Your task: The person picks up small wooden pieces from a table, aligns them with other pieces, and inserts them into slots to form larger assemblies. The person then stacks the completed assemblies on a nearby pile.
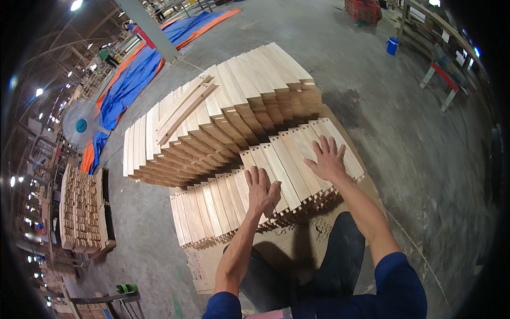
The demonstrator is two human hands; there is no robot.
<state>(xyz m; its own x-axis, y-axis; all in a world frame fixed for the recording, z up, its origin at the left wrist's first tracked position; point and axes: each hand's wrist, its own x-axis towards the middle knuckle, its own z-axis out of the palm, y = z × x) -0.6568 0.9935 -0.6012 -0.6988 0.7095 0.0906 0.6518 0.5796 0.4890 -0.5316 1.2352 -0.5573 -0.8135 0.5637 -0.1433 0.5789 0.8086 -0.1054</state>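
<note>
Our left hand (261, 190) lies flat, fingers spread, palm down on the near row of slats (265, 181); it grasps nothing, only presses. Our right hand (328, 159) does the same a little further right and further out on that row, open and splayed, with nothing in its grip. Both hands touch the top faces of the slats, which lie side by side in a curved fan on a sheet of cardboard (276, 250) on the floor (414, 138).

We judge the slats to be stiff, dry, pale wood, each light on its own but the row heavy taken together. The sawn faces look smooth enough to slide on one another, so a push from above could shift them sideways. A single slat would be best taken at its near end, where the ends overhang the cardboard just below our palms.

Beyond the hands rises a taller stack (228, 111) of the same slats, with two loose ones lying across its top. Further left stands a pallet of wood pieces (82, 210), a fan (81, 125) and a blue tarp (133, 74). A blue bucket (392, 45) stands far off to the right.
</note>
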